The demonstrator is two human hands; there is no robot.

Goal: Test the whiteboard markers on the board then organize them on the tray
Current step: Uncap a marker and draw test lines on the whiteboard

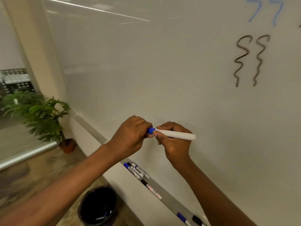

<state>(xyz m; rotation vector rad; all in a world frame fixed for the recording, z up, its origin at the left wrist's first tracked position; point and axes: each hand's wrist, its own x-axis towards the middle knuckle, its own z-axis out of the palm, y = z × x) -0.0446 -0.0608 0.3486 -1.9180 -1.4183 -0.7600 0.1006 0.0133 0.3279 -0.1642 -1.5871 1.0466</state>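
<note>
I hold a white-barrelled marker [177, 134] level in front of the whiteboard [162, 70]. My right hand [174, 141] grips its barrel. My left hand [132, 136] is closed around its blue cap [150, 130] at the left end. Whether the cap is on or just off I cannot tell. Below, the grey tray [169, 198] holds three markers side by side [136, 170], a black-capped one [150, 189] further along, and a blue-capped [182, 217] and a black-capped one [197, 220] at the lower right. Black squiggles [250, 61] and blue squiggles [265, 10] are drawn on the board.
A black bin [97, 206] with discarded markers in it stands on the floor below the tray. A potted plant [42, 115] sits in the corner at the left, beside a glass partition [14, 79].
</note>
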